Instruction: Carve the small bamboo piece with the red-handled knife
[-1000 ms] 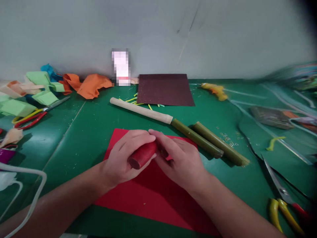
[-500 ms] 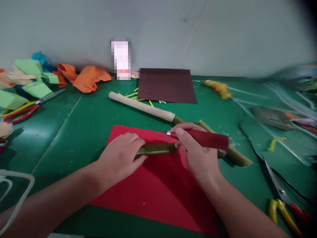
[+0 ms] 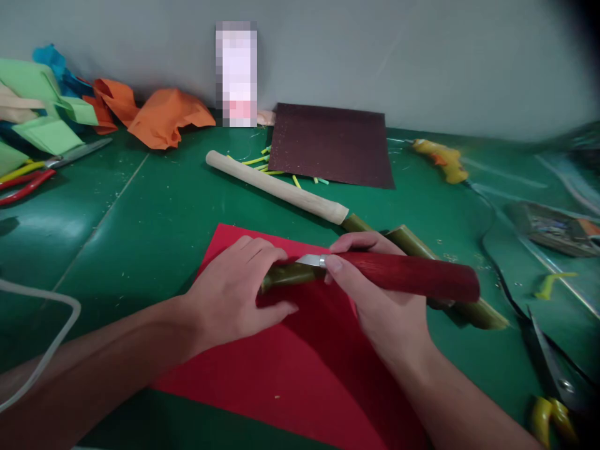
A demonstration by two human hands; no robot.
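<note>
A short green bamboo piece (image 3: 293,275) lies above a red sheet (image 3: 300,350). My left hand (image 3: 234,287) rests around its left end, fingers curled over the far side and thumb a little apart from it. My right hand (image 3: 379,300) grips a carving knife (image 3: 407,273) by its red wooden handle. The short blade points left, close over the bamboo piece; whether it touches cannot be told. Behind my right hand lie a longer green bamboo piece (image 3: 412,247) and a pale wooden stick (image 3: 276,187).
Brown sandpaper-like sheet (image 3: 332,147) and yellow glue gun (image 3: 440,160) lie at the back. Scissors (image 3: 555,369) are at right, another pair of scissors (image 3: 51,165) at left, beside crumpled orange paper (image 3: 171,119). A blurred-out phone-shaped thing (image 3: 239,75) leans on the wall.
The view has shifted and tilted. My left thumb has opened away from the bamboo piece. The knife blade now shows more, lower over the bamboo, with the handle turned further right.
</note>
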